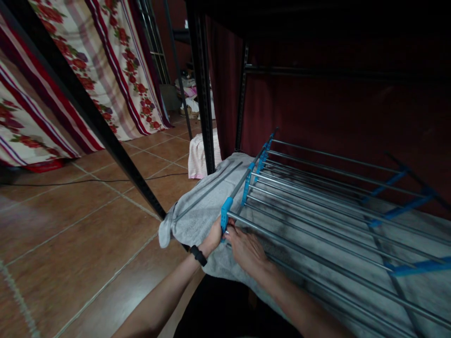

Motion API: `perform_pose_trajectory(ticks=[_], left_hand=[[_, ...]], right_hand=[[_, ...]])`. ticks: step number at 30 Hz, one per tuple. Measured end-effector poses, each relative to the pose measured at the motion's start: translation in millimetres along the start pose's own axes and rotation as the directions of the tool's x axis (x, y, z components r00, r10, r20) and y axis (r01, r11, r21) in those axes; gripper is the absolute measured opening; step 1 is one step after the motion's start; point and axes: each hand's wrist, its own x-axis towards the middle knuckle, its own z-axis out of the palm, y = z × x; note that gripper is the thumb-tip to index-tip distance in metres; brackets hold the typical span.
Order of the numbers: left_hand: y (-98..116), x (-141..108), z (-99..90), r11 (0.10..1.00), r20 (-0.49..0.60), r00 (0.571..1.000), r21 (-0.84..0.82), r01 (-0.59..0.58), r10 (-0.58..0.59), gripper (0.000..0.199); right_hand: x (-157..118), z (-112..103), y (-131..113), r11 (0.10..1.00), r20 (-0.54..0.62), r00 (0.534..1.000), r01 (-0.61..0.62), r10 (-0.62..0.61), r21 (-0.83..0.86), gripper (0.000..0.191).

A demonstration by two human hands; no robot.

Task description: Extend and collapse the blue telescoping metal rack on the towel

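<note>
A metal-tube rack with blue plastic joints, which looks like a clothes drying rack (303, 185), lies on a grey blanket (207, 202). My left hand (214, 236) wraps round the blue plastic connector (225, 215) at the rack's near left corner, and a black band circles that wrist. From the other side, my right hand (246, 246) is closed with its fingertips pinched at the lower end of this connector. Whatever small piece lies between those fingertips is hidden. A loose grey tube (209, 191) rests on the blanket to the left of the rack.
Black slotted metal posts (204, 94) of a shelving frame stand around the blanket-covered surface. A slanting black post (105, 131) crosses the left side. Floral curtains (88, 70) hang behind, and a thin cable (70, 182) runs over the tiled floor (63, 234).
</note>
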Motion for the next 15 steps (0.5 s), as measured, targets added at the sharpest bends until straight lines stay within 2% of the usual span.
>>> perform_pose_trajectory(ticks=[7,11,15], left_hand=[[5.3,-4.0,5.9,1.000,0.008,1.000,-0.017,0.009,-0.008,0.047],[-0.6,-0.1,5.9,0.998,0.007,1.000,-0.059,0.021,-0.020,0.057],[-7.7,-1.7,3.1,0.996,-0.035,0.999,-0.085,-0.010,0.007,0.054]], right_hand=[[2.9,10.5,12.8,1.000,-0.028,1.000,-0.001,0.001,-0.013,0.036],[4.1,13.4,14.7,0.998,-0.014,0.999,-0.039,0.040,0.050,0.038],[4.5,14.3,16.5,0.993,0.021,0.996,-0.093,0.092,0.078,0.035]])
